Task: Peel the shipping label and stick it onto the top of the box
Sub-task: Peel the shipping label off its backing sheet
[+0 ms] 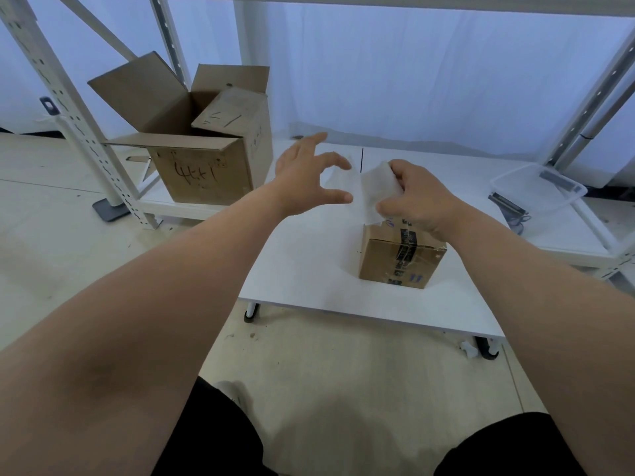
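I am seeing the shipping label (378, 190) hanging just above the far top edge of the small taped box (398, 259), with my right hand (415, 197) pinching it in curled fingers. My left hand (302, 176) is hovering beside it, fingers spread, holding nothing I can make out. The box is sitting on the white table (309, 269), and an open carton (202, 173) is standing well to the left.

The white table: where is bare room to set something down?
Bare table lies left of the small taped box and along the near edge before it. Crowded above that box, where the right hand holds the label.
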`<state>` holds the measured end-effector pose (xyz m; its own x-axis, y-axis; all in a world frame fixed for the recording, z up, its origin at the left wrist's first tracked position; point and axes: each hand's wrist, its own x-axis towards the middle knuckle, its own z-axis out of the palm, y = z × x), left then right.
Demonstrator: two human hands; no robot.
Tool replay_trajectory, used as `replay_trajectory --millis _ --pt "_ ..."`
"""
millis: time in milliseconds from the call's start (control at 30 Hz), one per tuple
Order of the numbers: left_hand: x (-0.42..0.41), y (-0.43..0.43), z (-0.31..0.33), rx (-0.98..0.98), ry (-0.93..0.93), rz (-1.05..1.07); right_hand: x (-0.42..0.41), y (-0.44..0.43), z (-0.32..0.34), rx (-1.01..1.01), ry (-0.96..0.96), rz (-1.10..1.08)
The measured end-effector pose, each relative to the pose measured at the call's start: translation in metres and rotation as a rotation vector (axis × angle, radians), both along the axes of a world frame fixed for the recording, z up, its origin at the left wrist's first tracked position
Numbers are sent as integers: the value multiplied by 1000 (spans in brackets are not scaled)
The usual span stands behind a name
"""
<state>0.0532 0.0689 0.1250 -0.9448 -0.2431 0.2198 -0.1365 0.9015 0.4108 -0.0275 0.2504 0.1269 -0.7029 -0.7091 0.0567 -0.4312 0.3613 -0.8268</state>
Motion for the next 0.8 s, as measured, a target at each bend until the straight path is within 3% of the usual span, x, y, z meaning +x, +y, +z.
replay_trajectory --millis 267,667,800 --pt "-6 -1 -3 -261 -22 -57 3 -2 0 116 137 66" --pt "-5 -9 -8 -234 -55 105 7 -5 3 -116 -168 -41" --pt "-1 -10 -8 -76 -20 143 8 -9 7 -208 -243 -129"
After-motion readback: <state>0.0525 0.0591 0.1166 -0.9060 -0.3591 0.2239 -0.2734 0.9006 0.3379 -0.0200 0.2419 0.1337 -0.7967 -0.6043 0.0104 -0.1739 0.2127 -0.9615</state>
